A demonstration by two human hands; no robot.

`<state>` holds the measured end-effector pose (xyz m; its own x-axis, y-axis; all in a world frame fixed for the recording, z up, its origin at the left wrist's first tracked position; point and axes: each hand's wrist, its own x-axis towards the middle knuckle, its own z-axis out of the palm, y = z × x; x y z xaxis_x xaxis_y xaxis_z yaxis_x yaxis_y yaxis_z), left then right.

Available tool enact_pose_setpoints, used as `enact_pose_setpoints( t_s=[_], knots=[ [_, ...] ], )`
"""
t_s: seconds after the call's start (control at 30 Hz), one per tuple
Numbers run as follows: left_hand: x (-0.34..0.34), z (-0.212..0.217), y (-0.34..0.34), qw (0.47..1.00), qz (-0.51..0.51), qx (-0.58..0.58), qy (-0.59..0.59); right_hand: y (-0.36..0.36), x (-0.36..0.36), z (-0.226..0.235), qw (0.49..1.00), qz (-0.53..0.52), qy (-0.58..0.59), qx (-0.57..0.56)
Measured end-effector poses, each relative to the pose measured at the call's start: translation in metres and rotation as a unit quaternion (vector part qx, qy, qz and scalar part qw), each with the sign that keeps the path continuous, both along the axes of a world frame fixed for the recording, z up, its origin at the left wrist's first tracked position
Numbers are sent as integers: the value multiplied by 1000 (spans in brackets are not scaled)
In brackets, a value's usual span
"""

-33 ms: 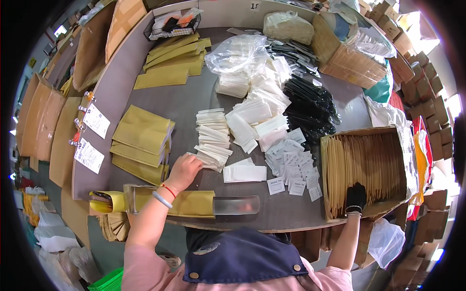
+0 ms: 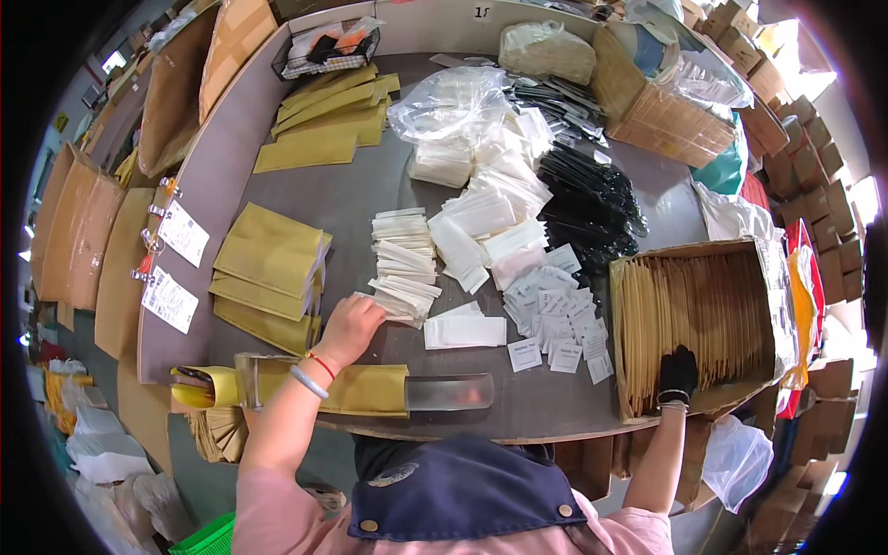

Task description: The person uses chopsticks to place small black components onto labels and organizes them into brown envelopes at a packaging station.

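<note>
My bare left hand (image 2: 354,328), with a red string and a pale bangle at the wrist, is at the near end of a stack of slim white packets (image 2: 404,242). Its fingers are curled together against the lowest packets and seem to pinch one; the fingertips are partly hidden. My right hand (image 2: 678,375), in a black glove, reaches into a cardboard box (image 2: 622,342) at the right. It touches the front of a tightly packed row of tan padded envelopes (image 2: 694,305); its dark fingers blend together. Beneath my left forearm lies a yellow padded envelope (image 2: 370,388), beside a clear plastic sleeve (image 2: 450,391).
Small white printed sachets (image 2: 555,319) and white flat packets (image 2: 465,328) lie mid-table. Behind are a heap of white packets (image 2: 499,199) and black pouches (image 2: 592,199). Yellow envelopes (image 2: 268,259) are stacked at left, near clipped labels (image 2: 183,231). Another carton (image 2: 671,120) stands far right.
</note>
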<state>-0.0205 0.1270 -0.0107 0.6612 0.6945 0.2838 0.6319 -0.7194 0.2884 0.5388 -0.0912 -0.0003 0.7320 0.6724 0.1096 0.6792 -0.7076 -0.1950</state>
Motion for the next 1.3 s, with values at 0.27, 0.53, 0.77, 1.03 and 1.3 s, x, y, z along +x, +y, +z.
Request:
enact_pose_setpoints(
  t_s=[0.27,0.53,0.77,1.03,1.3],
  knots=[
    [96,20,-32,997,-17,-55,-56,4,-6,-10,999,-28,-40,-2],
    [97,15,-31,997,-6,-51,-58,-8,16,-23,936,-64,41,343],
    [89,57,-52,936,46,-320,-137,9,6,-21,944,39,-11,328],
    [79,68,-83,987,-18,-158,-22,141,-62,36,938,228,22,262],
    [199,19,-75,987,-13,-154,-51,203,-49,23,969,234,-58,58]
  ],
)
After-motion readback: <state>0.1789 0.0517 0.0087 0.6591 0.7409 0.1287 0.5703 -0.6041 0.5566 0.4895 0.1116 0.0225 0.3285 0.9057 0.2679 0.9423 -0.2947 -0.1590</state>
